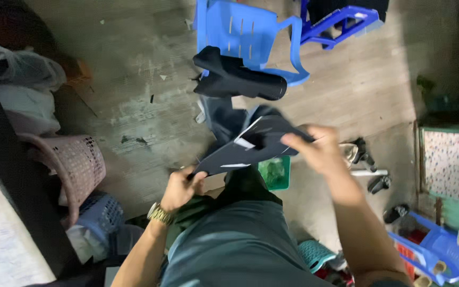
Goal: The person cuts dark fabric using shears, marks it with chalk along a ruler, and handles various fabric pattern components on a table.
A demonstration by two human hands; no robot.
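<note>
**Dark cut piece held between two hands**

At 9 o'clock, a pink basket (75, 165). The left hand (181, 187) pinches the dark piece (251, 149) at its lower tip; the right hand (317, 149) grips its upper edge, centre frame. It looks light, limp; best held at edges.
</note>
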